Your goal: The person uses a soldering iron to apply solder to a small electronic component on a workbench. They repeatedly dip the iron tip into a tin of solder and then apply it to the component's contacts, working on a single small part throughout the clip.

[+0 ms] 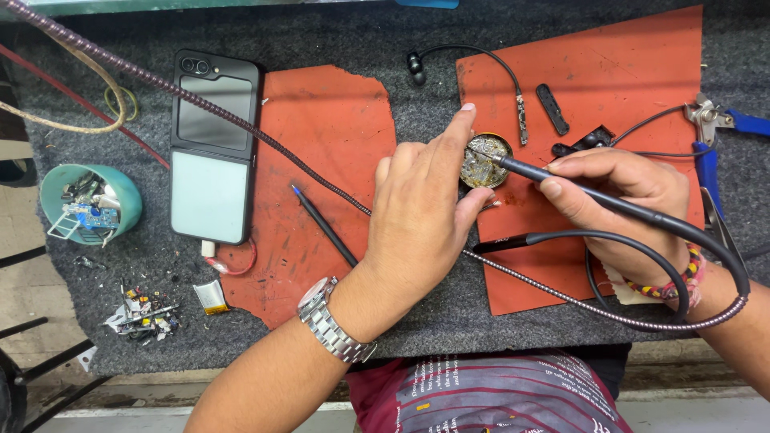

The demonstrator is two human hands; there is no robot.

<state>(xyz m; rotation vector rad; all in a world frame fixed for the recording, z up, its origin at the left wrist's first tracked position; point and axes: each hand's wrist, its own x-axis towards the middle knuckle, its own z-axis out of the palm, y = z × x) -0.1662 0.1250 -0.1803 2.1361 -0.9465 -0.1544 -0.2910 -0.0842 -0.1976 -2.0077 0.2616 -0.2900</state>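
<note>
1. Right hand [622,188]: fingers clamped in a pen-like grip on the soldering iron [609,200], a slim black tool whose tip rests in the round tin [484,161].
2. Round tin: a small open container of shiny metallic matter, lying at the left edge of the right-hand orange mat [626,72], between the two hands.
3. Left hand [421,216]: index finger stretched out, its tip just beside the tin's upper rim; thumb apart from it and touching the tin's lower side; the other fingers curled. It closes on nothing visible. A metal wristwatch [333,321] sits on the wrist.
4. Braided cable [241,120]: runs diagonally from the upper left, under the left hand, and loops round to the iron's rear end.
5. Left orange mat [321,128]: bears a black pen-like stick [325,224] with a blue tip.
6. Folding phone [212,144]: lies open and flat, just left of that mat, on the grey felt [385,40].
7. Teal cup [88,200]: stands at the far left, holding small parts; scraps lie below it.
8. Earphone lead with a small board [513,96]: lies above the tin on the right-hand mat.
</note>
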